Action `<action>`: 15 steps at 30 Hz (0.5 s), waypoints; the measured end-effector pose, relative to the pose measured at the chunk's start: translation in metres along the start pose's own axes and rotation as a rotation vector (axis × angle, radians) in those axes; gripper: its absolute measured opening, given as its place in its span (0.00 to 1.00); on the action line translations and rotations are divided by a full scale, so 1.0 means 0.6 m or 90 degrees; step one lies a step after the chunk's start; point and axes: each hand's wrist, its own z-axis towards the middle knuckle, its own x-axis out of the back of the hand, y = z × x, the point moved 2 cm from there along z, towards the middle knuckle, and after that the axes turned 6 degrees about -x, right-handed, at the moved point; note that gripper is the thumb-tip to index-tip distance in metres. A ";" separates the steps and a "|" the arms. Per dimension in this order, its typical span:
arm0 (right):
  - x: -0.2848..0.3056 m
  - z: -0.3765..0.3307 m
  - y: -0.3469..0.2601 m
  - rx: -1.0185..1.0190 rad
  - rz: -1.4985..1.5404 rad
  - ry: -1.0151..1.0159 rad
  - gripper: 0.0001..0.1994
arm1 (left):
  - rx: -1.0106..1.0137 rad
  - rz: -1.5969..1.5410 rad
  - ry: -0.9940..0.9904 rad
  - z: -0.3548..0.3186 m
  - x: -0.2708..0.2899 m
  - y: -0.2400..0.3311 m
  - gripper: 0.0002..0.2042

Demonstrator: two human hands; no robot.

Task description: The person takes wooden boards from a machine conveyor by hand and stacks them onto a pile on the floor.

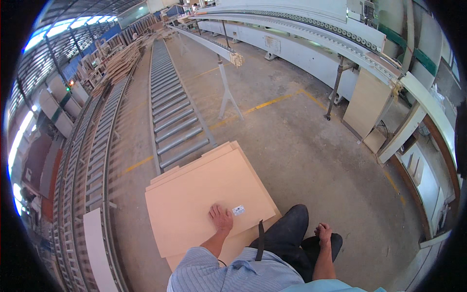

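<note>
A stack of flat tan boards [194, 194] lies in front of me, its sheets slightly out of line at the far edge. My left hand [221, 217] rests flat on the top board, fingers stretched out and apart. Just right of it, a small white printed label [238, 210] sits on the board. My right hand [323, 232] is over my right leg, near the knee, with its fingers curled in. Whether anything is inside those fingers cannot be seen. My dark trousers [287, 224] cover the stack's near right corner, and a black strap [260, 238] hangs over its edge.
Beyond the stack runs a metal roller conveyor [171, 107]; more roller tracks [99, 155] lie to the left, some loaded with boards [124, 65] farther off. A long white machine [292, 53] stands at the right, near a board-sided frame [367, 104]. Yellow lines [272, 101] mark the concrete floor.
</note>
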 end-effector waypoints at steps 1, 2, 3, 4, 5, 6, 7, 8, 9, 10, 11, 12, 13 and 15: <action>0.001 0.001 0.002 0.004 -0.008 0.002 0.12 | 0.005 -0.011 -0.012 0.000 -0.002 0.000 0.26; 0.003 0.002 0.003 0.008 -0.017 0.005 0.12 | 0.004 -0.013 -0.013 0.001 -0.003 0.001 0.26; 0.001 0.001 0.002 0.008 -0.018 0.003 0.12 | -0.009 0.003 -0.004 -0.001 -0.006 -0.002 0.26; -0.002 0.000 0.000 0.009 -0.015 -0.011 0.12 | -0.022 0.019 0.004 -0.003 -0.008 -0.006 0.27; -0.005 0.000 -0.002 0.009 -0.011 -0.024 0.12 | -0.020 0.021 0.004 -0.006 -0.010 -0.010 0.27; -0.003 -0.001 -0.002 0.009 -0.011 -0.022 0.12 | -0.022 0.013 0.001 -0.006 -0.008 -0.007 0.27; -0.002 -0.003 -0.002 0.007 -0.014 -0.013 0.12 | -0.023 0.005 -0.001 -0.005 -0.006 -0.005 0.27; -0.001 -0.004 -0.001 0.006 -0.017 -0.003 0.12 | -0.024 0.004 -0.002 -0.004 -0.005 -0.002 0.27; 0.002 0.000 0.001 0.006 -0.017 -0.002 0.12 | -0.017 -0.001 -0.004 -0.003 -0.003 0.001 0.27; 0.003 0.004 0.004 0.008 -0.011 -0.004 0.12 | -0.009 -0.006 -0.006 -0.002 -0.002 0.003 0.27; 0.005 0.007 0.007 0.010 -0.005 -0.005 0.11 | -0.010 -0.007 -0.006 0.000 0.000 0.005 0.27; 0.001 0.005 0.005 0.009 -0.005 -0.008 0.11 | -0.010 -0.002 -0.001 -0.001 -0.001 0.001 0.27; -0.003 0.003 0.003 0.002 -0.013 0.000 0.12 | -0.011 0.003 0.004 -0.002 -0.002 -0.002 0.28; -0.003 0.002 0.003 -0.006 -0.020 0.010 0.12 | -0.011 0.005 0.004 -0.003 -0.001 -0.003 0.27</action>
